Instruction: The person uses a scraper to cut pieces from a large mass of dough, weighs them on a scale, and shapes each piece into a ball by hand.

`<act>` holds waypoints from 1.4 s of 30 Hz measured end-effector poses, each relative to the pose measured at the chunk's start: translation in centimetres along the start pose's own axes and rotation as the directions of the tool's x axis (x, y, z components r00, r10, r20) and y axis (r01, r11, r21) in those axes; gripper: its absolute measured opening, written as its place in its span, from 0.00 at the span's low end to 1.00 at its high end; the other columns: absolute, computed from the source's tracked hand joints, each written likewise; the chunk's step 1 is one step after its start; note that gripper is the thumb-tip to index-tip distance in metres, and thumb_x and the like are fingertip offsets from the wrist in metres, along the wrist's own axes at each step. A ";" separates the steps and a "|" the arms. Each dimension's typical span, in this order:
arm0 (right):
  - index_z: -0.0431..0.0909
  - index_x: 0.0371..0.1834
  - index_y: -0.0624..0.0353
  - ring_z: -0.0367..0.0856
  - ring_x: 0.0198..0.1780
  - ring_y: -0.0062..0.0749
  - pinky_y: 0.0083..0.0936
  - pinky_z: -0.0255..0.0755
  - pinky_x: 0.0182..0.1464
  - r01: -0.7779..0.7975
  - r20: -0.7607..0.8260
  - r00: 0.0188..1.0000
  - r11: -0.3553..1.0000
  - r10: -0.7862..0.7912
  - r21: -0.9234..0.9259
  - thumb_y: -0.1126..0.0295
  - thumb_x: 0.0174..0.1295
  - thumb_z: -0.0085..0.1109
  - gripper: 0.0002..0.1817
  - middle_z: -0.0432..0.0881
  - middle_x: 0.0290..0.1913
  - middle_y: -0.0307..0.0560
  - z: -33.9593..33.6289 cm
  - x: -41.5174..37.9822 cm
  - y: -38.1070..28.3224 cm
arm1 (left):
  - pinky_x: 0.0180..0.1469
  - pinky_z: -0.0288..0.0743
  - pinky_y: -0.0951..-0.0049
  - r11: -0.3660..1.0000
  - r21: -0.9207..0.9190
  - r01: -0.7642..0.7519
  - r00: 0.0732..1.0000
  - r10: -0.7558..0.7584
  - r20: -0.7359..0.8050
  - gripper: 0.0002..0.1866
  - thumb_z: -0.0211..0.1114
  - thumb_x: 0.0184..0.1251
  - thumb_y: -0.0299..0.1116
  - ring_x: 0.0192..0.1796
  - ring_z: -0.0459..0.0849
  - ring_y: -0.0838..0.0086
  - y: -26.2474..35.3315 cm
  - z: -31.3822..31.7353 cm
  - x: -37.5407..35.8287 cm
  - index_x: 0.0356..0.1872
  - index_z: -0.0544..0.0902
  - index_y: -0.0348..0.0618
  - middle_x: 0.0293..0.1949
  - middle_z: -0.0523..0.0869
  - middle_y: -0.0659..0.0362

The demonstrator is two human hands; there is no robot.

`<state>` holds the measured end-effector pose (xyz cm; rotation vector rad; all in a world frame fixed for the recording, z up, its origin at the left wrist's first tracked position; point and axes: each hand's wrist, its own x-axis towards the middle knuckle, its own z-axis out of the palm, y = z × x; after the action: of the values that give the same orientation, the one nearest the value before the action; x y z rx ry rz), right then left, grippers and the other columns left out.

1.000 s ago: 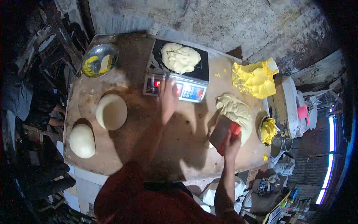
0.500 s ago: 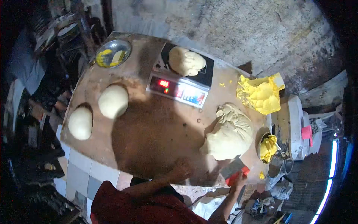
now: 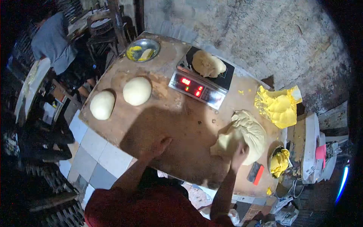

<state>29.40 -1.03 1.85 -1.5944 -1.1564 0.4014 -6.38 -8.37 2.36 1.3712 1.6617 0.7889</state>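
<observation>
Positioning right hand (image 3: 239, 156) over large dough (image 3: 251, 128) lying between scale (image 3: 196, 90) and scraper (image 3: 255, 173) on table (image 3: 181, 126); hovering left hand (image 3: 162, 146) apart, near table's edge. Not discerning either grip as parted or closed.

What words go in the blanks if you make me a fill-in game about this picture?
1. The big numbers glowing on the scale are coloured ____.
2. On the left part of the table, there are ____ smooth dough balls.
3. The smears in the metal dish are coloured ____.
4. Of the person's two hands, the hand nearer the scraper is the ____ one.

Missing words: red; two; yellow; right.
</observation>
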 end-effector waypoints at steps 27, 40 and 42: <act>0.66 0.54 0.63 0.72 0.51 0.45 0.43 0.67 0.54 -0.330 0.331 0.939 0.027 -0.092 0.944 0.55 0.62 0.35 0.26 0.73 0.51 0.53 27.1 20.3 -3.3 | 0.69 0.38 0.56 0.520 0.652 -0.552 0.718 0.694 0.054 0.49 0.39 0.55 0.69 0.69 0.50 0.56 4.3 -4.2 38.2 0.62 0.55 0.28 0.66 0.53 0.41; 0.69 0.47 0.66 0.74 0.44 0.38 0.36 0.69 0.47 0.696 -0.543 0.682 0.663 -0.491 0.275 0.54 0.57 0.41 0.25 0.74 0.42 0.52 -5.9 23.8 -39.5 | 0.66 0.40 0.48 0.652 0.585 -0.483 0.875 0.380 0.299 0.49 0.52 0.51 0.67 0.70 0.47 0.53 7.2 -4.5 40.0 0.63 0.58 0.32 0.66 0.52 0.42; 0.70 0.48 0.66 0.75 0.47 0.41 0.39 0.69 0.50 0.677 -0.550 0.733 0.510 -0.400 0.532 0.56 0.55 0.42 0.25 0.75 0.45 0.54 0.8 13.9 -46.1 | 0.67 0.45 0.58 0.885 0.241 -0.399 0.913 0.359 0.194 0.44 0.47 0.57 0.65 0.67 0.54 0.52 7.3 -5.8 39.5 0.61 0.62 0.33 0.64 0.58 0.41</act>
<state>13.70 8.86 46.33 -0.5085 -0.9754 0.0773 -10.82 32.00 3.38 1.9469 1.4444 0.6685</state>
